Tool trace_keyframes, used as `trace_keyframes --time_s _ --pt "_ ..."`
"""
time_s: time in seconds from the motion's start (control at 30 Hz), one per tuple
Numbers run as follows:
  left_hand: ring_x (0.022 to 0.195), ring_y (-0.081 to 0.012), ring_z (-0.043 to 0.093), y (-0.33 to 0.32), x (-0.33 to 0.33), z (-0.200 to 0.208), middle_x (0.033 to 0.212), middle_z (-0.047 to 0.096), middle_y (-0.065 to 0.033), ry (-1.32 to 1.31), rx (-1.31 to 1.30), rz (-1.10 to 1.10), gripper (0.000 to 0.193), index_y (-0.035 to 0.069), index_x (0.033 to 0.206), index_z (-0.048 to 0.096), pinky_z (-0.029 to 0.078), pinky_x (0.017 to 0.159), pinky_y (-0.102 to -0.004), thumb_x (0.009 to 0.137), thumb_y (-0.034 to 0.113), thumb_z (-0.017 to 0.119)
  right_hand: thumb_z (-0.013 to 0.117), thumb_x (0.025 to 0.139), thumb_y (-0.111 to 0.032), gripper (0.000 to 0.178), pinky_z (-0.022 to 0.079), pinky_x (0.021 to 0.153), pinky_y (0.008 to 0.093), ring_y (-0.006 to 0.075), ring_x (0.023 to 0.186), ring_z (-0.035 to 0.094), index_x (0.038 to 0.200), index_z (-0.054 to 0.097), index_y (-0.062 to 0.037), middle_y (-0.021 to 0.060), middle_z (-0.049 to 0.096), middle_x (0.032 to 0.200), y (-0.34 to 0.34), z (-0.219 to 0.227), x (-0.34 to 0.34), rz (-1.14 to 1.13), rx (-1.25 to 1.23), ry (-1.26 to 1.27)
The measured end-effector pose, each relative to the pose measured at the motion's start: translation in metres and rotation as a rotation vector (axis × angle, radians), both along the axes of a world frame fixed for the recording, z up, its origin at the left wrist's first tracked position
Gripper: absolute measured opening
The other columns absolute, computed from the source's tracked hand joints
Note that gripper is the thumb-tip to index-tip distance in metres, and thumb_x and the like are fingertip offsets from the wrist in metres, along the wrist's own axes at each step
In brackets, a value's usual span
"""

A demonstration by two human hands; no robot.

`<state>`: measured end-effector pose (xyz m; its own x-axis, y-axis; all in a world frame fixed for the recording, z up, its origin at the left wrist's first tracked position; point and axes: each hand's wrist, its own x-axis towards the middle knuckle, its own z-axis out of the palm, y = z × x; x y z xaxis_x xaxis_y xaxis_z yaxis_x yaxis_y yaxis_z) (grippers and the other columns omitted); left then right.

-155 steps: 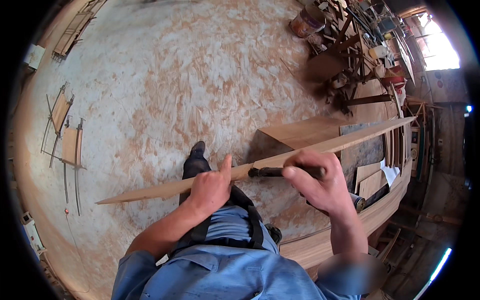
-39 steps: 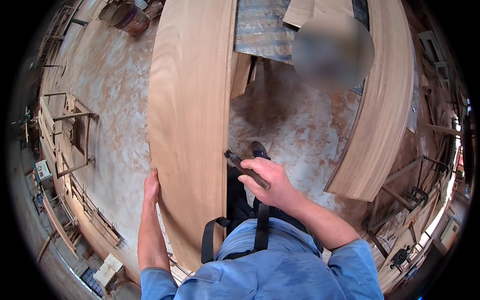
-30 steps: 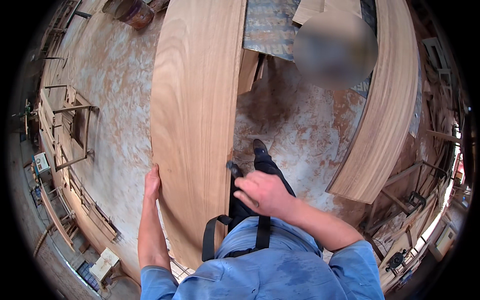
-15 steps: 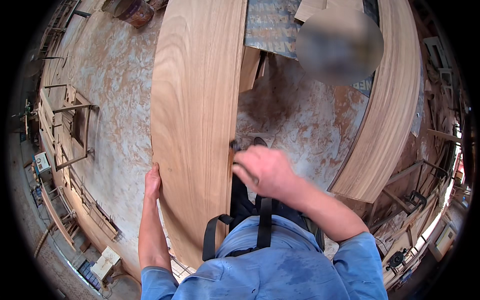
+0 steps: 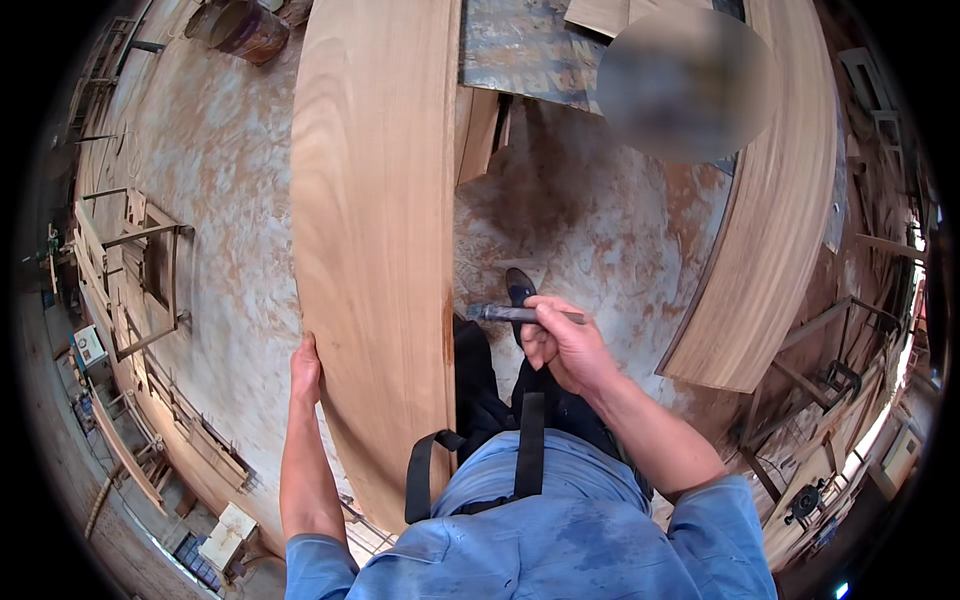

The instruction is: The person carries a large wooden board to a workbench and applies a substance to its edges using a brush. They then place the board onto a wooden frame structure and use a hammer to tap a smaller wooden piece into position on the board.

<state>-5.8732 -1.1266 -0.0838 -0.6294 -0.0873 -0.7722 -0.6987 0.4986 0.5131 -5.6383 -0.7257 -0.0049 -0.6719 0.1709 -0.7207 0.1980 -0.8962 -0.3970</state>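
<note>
A long, wide wooden board [image 5: 375, 220] with wavy grain runs away from my body. Its left edge is held by my left hand [image 5: 306, 368], whose fingers curl partly out of sight beneath it. Just right of the board, my right hand [image 5: 570, 345] is closed around a slim, dark tool [image 5: 510, 314] with a greyish end that points left; its exact kind does not show. The tool's tip is apart from the board. A reddish-brown patch [image 5: 448, 335] marks the board's right edge near that tip.
Another long board [image 5: 765, 230] lies on the right. Printed dark sheeting [image 5: 530, 55] and pale wood pieces [image 5: 600, 14] are at the far side. A bucket [image 5: 250, 32] stands far left, a wood-and-metal frame [image 5: 150, 255] nearer on the left. My shoe [image 5: 518, 285] shows on the stained floor.
My right hand has drawn back to the right from the board's edge, bringing the dark tool into view and uncovering the brown patch. My left hand keeps its grip on the board.
</note>
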Motion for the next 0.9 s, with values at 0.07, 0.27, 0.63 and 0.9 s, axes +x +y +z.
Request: trace_keyframes --time_s 0.07,0.27,0.63,0.9 --pt "0.098 -0.0193 0.063 -0.001 -0.001 0.0 0.112 0.066 -0.0109 -0.004 0.006 0.007 0.064 -0.004 0.119 0.059 0.05 0.086 -0.0341 0.095 0.054 0.05 0.053 0.099 -0.02 0.029 0.049 0.051 0.0255 0.0147 0.065 0.062 0.118 0.054 0.0016 0.0097 0.064 0.08 -0.006 -0.008 -0.002 0.025 -0.089 0.019" --pt "0.098 -0.0198 0.064 0.005 0.001 0.008 0.112 0.066 -0.012 0.017 0.028 -0.03 0.07 -0.005 0.121 0.058 0.051 0.085 -0.0353 0.093 0.058 0.051 0.051 0.1 -0.02 0.028 0.05 0.053 0.0278 0.0169 0.067 0.061 0.118 0.051 0.002 0.0119 0.063 0.083 -0.018 -0.022 -0.012 -0.013 -0.256 0.186" --pt "0.1 -0.0207 0.063 0.005 0.002 0.008 0.114 0.065 -0.0134 0.04 0.032 -0.058 0.074 -0.008 0.123 0.056 0.05 0.088 -0.0348 0.091 0.059 0.053 0.059 0.093 -0.011 0.025 0.05 0.064 0.0236 0.0096 0.072 0.058 0.114 0.064 0.001 0.0068 0.063 0.088 -0.001 -0.005 -0.009 0.337 0.228 0.156" --pt "0.099 -0.0204 0.063 0.002 0.002 0.003 0.114 0.065 -0.0127 0.035 0.043 -0.017 0.073 -0.007 0.124 0.055 0.051 0.087 -0.0354 0.092 0.058 0.053 0.061 0.09 -0.008 0.025 0.048 0.063 0.022 0.0075 0.071 0.056 0.114 0.065 -0.0012 0.0029 0.061 0.093 -0.006 -0.005 0.002 0.393 0.368 0.285"
